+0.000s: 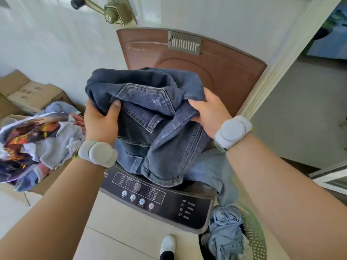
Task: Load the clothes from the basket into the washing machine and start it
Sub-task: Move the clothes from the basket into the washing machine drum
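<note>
Left of the grip, a heap of clothes (37,139) lies on a cardboard box (52,176). The left hand (101,121) and right hand (210,113) both clutch the bunched dark jeans (150,113) above the washing machine (159,199). Below the right hand, the basket (253,231) seemingly holds pale denim.

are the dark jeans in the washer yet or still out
Still out: left hand and right hand hold the bunched dark jeans above the washer, their lower end hanging toward its opening.

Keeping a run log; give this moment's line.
left hand: grips jeans; right hand: grips jeans; jeans: over washer; basket: holds clothes
</note>
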`<act>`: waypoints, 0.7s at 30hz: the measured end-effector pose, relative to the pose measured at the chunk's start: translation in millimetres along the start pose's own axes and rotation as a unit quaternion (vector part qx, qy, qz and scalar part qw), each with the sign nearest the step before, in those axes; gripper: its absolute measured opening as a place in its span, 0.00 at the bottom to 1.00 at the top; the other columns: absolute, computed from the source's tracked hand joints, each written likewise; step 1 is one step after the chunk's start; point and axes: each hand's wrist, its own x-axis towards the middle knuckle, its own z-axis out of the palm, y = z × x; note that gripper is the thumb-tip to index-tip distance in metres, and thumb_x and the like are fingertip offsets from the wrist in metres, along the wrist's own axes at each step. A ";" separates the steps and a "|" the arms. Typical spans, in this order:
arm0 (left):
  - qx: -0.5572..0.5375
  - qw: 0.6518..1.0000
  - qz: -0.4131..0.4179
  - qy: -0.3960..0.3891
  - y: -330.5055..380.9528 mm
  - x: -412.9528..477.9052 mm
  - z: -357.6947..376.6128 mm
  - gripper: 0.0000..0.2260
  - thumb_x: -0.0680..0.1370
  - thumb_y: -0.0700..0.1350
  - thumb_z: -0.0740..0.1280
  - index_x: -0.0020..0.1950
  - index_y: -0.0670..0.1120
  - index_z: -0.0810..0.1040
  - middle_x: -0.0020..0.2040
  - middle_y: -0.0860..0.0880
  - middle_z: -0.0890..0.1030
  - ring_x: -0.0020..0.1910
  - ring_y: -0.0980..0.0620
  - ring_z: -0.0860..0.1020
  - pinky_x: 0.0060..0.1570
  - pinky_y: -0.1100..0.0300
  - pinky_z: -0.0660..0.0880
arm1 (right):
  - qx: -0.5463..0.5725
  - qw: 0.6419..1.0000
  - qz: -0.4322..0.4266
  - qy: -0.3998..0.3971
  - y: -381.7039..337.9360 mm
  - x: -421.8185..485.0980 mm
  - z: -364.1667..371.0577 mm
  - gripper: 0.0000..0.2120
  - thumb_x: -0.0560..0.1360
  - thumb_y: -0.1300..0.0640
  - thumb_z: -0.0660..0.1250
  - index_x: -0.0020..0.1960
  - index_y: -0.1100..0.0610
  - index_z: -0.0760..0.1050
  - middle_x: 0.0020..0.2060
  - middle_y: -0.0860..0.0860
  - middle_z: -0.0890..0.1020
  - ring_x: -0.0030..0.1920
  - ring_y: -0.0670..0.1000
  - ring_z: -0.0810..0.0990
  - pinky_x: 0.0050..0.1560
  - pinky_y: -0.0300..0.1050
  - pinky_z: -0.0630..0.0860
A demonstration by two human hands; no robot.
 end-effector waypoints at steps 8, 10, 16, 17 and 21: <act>0.252 0.920 0.015 -0.301 -48.9 -35.4 16.1 0.28 0.68 0.46 0.76 0.64 0.45 0.71 0.56 0.47 0.79 0.57 0.48 0.77 0.54 0.59 0.71 | -0.485 0.864 0.133 0.031 107.4 -29.1 -76.1 0.19 0.75 0.51 0.68 0.64 0.56 0.73 0.61 0.56 0.78 0.63 0.58 0.76 0.61 0.52 0.72; 0.300 0.884 0.011 -0.357 -68.4 -60.8 27.8 0.33 0.68 0.48 0.75 0.69 0.43 0.67 0.63 0.43 0.75 0.64 0.45 0.73 0.62 0.55 0.68 | -0.535 0.814 0.210 0.085 142.1 -57.6 -99.0 0.36 0.71 0.49 0.71 0.74 0.56 0.61 0.72 0.58 0.67 0.71 0.59 0.66 0.69 0.53 0.65; 0.322 0.845 -0.038 -0.426 -96.5 -109.0 62.6 0.30 0.74 0.52 0.69 0.73 0.49 0.62 0.69 0.47 0.70 0.68 0.47 0.68 0.66 0.54 0.66 | -0.360 0.863 0.323 0.144 188.0 -93.6 -116.0 0.48 0.67 0.46 0.76 0.77 0.58 0.52 0.71 0.59 0.68 0.68 0.61 0.70 0.62 0.49 0.69; 0.323 0.839 -0.039 -0.437 -97.6 -112.8 65.5 0.30 0.74 0.52 0.68 0.73 0.50 0.61 0.69 0.47 0.69 0.69 0.48 0.67 0.67 0.54 0.66 | -0.382 0.849 0.328 0.158 187.2 -92.8 -114.7 0.42 0.68 0.45 0.75 0.73 0.61 0.60 0.68 0.60 0.72 0.66 0.62 0.72 0.59 0.48 0.70; 0.320 0.814 -0.038 -0.483 -106.6 -116.1 71.7 0.32 0.74 0.52 0.69 0.74 0.51 0.59 0.70 0.48 0.67 0.69 0.48 0.67 0.65 0.57 0.64 | -0.413 0.832 0.311 0.201 154.6 -88.2 -107.1 0.12 0.72 0.53 0.69 0.42 0.62 0.74 0.38 0.57 0.77 0.42 0.59 0.76 0.38 0.45 0.70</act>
